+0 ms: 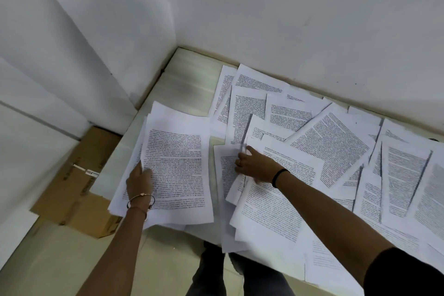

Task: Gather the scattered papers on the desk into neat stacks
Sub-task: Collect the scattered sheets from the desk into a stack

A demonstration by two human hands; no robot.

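Many printed white sheets [329, 149] lie scattered and overlapping across the pale desk [189, 74]. At the desk's left side sits a rough stack of papers [177, 158], its edges uneven. My left hand [139, 181] grips this stack at its lower left edge, thumb on the top page. My right hand [254, 166] reaches into the middle of the spread and pinches the edge of a loose sheet [227, 170] that is partly lifted from the pile.
White walls meet in a corner behind the desk. A brown cardboard box [79, 182] stands on the floor left of the desk, close to the stack's overhang. Several sheets [230, 243] hang over the desk's near edge above my legs.
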